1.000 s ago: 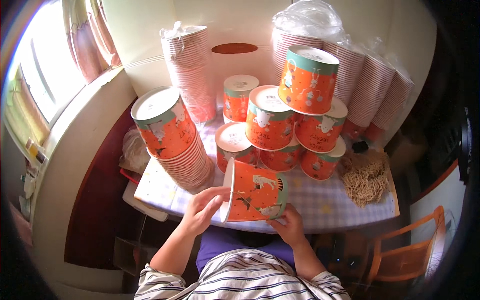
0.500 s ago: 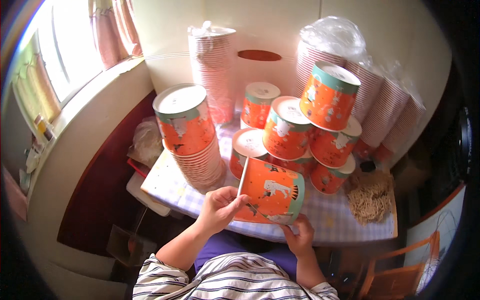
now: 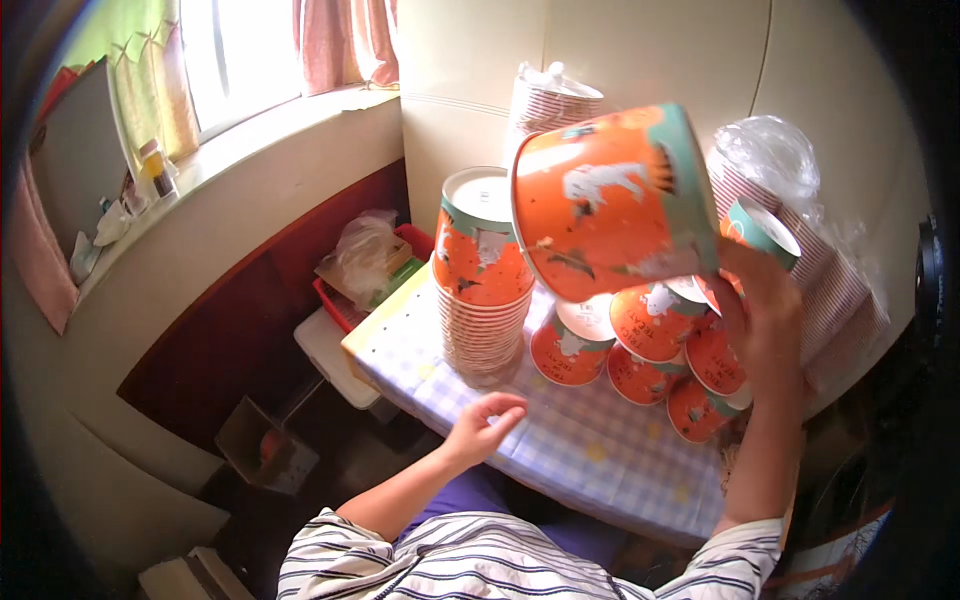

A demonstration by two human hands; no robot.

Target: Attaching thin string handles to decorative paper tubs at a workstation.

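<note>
Raised over the table, a large orange paper bucket (image 3: 600, 200) with a green band and white animal figures lies on its side in the air. My right hand (image 3: 758, 300) grips it at the green end, fingers partly hidden and blurred. Below and to the left, my left hand (image 3: 484, 430) hovers by the table's near edge, fingers curled toward the thumb, with nothing seen in them. Beyond that hand, a tall upside-down stack of the same buckets (image 3: 483, 270) stands on the table. Right of the stack, several upside-down buckets (image 3: 570, 345) are piled in tiers.
Plastic-wrapped stacks of white-rimmed buckets (image 3: 825, 270) stand at the right, another wrapped stack (image 3: 560, 100) at the back. A checked cloth (image 3: 590, 440) covers the table. Left of it are a red basket (image 3: 345, 305) holding a plastic bag and an open cardboard box (image 3: 265, 450) on the floor.
The bucket has risen from the table's near edge, carried up by my right hand. My left hand has let go of its rim. The view has swung left.
</note>
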